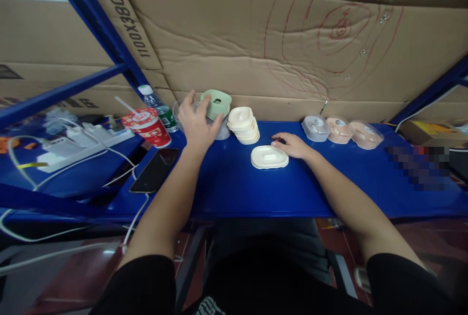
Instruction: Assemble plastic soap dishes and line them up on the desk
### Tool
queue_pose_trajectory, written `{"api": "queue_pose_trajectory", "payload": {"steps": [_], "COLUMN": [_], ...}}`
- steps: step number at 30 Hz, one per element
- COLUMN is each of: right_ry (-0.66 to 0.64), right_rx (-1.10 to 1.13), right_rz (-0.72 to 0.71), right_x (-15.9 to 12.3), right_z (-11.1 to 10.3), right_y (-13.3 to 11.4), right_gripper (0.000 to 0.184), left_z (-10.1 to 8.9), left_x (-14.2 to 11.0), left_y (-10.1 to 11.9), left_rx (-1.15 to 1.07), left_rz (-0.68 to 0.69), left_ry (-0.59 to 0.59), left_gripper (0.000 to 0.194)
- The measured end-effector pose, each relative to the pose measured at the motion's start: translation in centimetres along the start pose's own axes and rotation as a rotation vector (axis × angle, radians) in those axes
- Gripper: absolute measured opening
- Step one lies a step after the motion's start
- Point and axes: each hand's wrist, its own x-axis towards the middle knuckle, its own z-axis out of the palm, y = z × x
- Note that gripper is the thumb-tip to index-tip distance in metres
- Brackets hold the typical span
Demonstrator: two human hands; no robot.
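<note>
My left hand [199, 122] is over a stack of pale green lids [216, 105] at the back of the blue table, its fingers spread, the thumb by the front edge of the stack. Clear plastic containers [223, 132] show partly behind and below that hand. Just right of them stands a stack of cream lids [243, 125]. One oblong cream lid [269, 157] with a raised middle lies flat on the table. At its upper right edge is my right hand [292, 146], fingers loosely stretched and apart, the thumb touching or just above the rim.
Three lidded boxes [340, 130] stand at the back right. On the left are a red cup [149, 132] with a straw, a water bottle [161, 110], a black phone [155, 171], and a white power strip [86, 147] with cables. A cardboard wall [234, 37] closes the back.
</note>
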Motion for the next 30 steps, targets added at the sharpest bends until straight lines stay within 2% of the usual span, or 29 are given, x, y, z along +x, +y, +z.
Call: {"api": "queue_pose_trajectory", "payload": {"steps": [2, 6, 11, 15, 17, 20, 23, 25, 27, 30], "right_ry": [-0.025, -0.057, -0.082, -0.074, -0.034, 0.086, 0.205, 0.229, 0.189, 0.089], "right_rx": [0.066, 0.151, 0.107, 0.116, 0.127, 0.235, 0.514, 0.661, 0.692, 0.637], "right_rz": [0.0, -0.014, -0.051, -0.065, -0.077, -0.031, 0.109, 0.189, 0.228, 0.246], "right_x": [0.0, 0.1, 0.2, 0.1, 0.0, 0.0, 0.2, 0.4, 0.4, 0.2], "right_z": [0.2, 1.0, 1.5, 1.3, 1.2, 0.8, 0.2, -0.2, -0.6, -0.6], "right_y": [-0.2, -0.4, -0.2, -0.3, -0.4, -0.4, -0.3, -0.2, -0.1, 0.1], "right_gripper": [0.05, 0.057, 0.056, 0.052, 0.051, 0.06, 0.082, 0.09, 0.083, 0.066], "left_z": [0.2, 0.9, 1.5, 1.5, 1.1, 0.2, -0.5, -0.7, -0.5, -0.1], "left_x": [0.2, 0.1, 0.0, -0.1, -0.2, -0.7, -1.6, -2.1, -2.6, -2.8], "left_y": [-0.6, -0.8, -1.2, -1.4, -1.0, 0.8, 3.0, 4.3, 5.0, 5.4], "left_rx": [0.01, -0.046, -0.066, -0.127, -0.225, -0.413, -0.498, -0.483, -0.453, -0.424], "left_rz": [-0.059, -0.162, -0.27, -0.225, -0.163, 0.003, 0.165, 0.201, 0.197, 0.184], "left_ry": [-0.052, -0.124, 0.008, 0.145, 0.137, -0.052, -0.384, -0.598, -0.757, -0.902], "left_gripper": [0.074, 0.066, 0.055, 0.053, 0.053, 0.057, 0.059, 0.058, 0.058, 0.06]}}
